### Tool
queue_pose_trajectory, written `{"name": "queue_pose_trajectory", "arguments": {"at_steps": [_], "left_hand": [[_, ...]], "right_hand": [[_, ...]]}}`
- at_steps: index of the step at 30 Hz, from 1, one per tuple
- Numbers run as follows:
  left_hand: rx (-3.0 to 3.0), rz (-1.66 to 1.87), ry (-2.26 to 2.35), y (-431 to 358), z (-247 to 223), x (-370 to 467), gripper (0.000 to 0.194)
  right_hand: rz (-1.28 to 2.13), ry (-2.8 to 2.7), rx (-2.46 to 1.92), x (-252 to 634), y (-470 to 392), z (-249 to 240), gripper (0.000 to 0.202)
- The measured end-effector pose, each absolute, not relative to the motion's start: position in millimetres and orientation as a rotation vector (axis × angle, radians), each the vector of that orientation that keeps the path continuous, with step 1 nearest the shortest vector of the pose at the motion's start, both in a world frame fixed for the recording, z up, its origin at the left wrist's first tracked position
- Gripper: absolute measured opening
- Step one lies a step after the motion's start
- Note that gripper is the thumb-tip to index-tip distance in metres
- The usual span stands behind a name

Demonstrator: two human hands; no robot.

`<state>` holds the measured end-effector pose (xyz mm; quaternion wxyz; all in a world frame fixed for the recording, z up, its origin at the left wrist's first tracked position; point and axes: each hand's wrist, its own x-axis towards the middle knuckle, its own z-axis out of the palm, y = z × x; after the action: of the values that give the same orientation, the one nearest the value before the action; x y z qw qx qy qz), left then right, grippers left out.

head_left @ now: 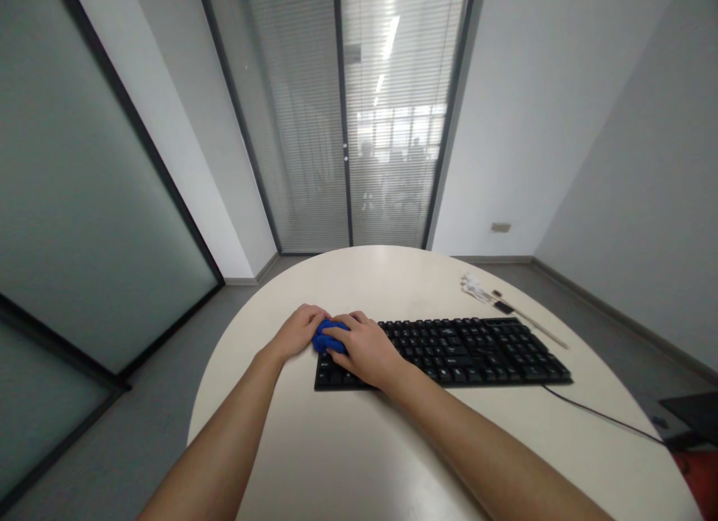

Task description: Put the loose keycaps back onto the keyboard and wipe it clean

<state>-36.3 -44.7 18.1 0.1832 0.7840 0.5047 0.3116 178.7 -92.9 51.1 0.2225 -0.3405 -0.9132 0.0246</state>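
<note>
A black keyboard [465,349] lies across the table in front of me. My right hand [367,349] is closed over a soft, crumpled blue cloth [330,337] and presses it onto the keys at the left end. My left hand [297,333] is beside that same end, its fingers curled at the far left corner of the keyboard and close against the blue cloth. Part of the left fingertips is hidden, as are the keys beneath the right palm.
The round white table [381,270] carries a crumpled white item [476,288], a small black piece [503,307] and a thin pale stick [541,328] behind the keyboard. A black cable [606,414] runs off the right edge. Glass panels [387,170] stand beyond.
</note>
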Motion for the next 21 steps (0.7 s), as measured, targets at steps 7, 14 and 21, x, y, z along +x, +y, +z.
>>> {"name": "queue_pose_trajectory", "arguments": {"at_steps": [7, 14, 21], "left_hand": [[2.013, 1.001, 1.405, -43.2, 11.8, -38.7, 0.034], [1.957, 1.019, 1.269, -50.5, 14.4, -40.7, 0.042], [1.834, 0.848, 1.149, -58.1, 17.6, -43.6, 0.108]], "right_hand": [[0.102, -2.444, -1.078, 171.5, -85.8, 48.6, 0.036], [0.095, -2.374, -1.255, 162.8, -64.6, 50.0, 0.034], [0.134, -2.273, -1.318, 166.9, -55.1, 49.7, 0.038]]}}
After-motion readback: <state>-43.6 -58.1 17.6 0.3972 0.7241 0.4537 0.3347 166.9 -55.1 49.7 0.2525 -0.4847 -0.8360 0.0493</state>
